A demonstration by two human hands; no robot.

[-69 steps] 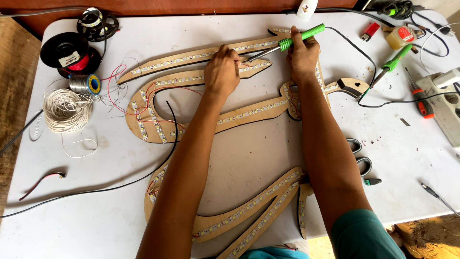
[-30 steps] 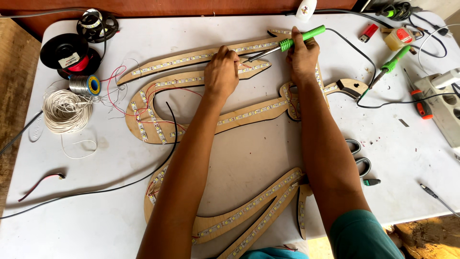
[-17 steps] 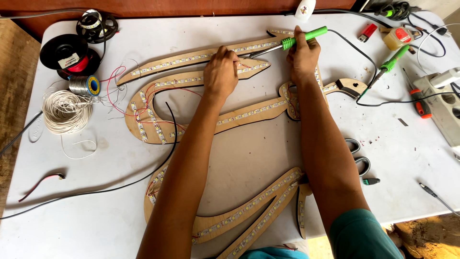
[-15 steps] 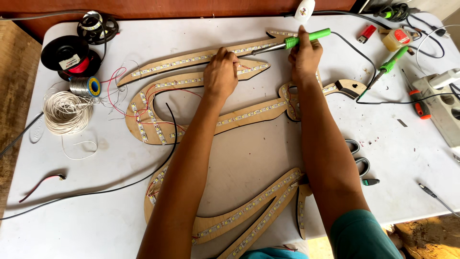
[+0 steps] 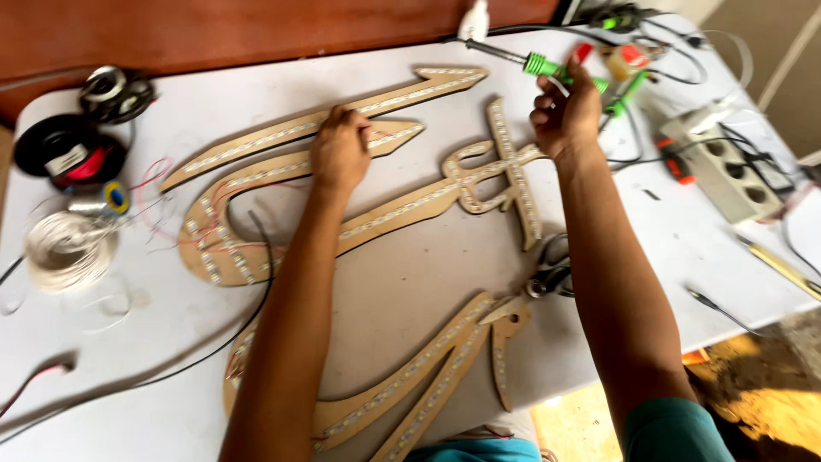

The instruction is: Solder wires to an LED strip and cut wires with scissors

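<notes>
The left hand [image 5: 339,154] is pressing curled fingers on the wooden letter cutout [image 5: 282,184]; the right hand [image 5: 566,115], at two o'clock, is gripping a green-handled soldering iron [image 5: 547,67].

A white tabletop [image 5: 410,282] fills most of the view, its surface smudged and its corners rounded. Along its far edge, from ten to twelve o'clock, runs a reddish-brown wooden panel [image 5: 256,30]. At one to two o'clock a plain beige wall [image 5: 761,43] shows. Down at five o'clock, past the tabletop's near edge, a rough yellow-brown floor [image 5: 761,402] lies in bright light.
</notes>
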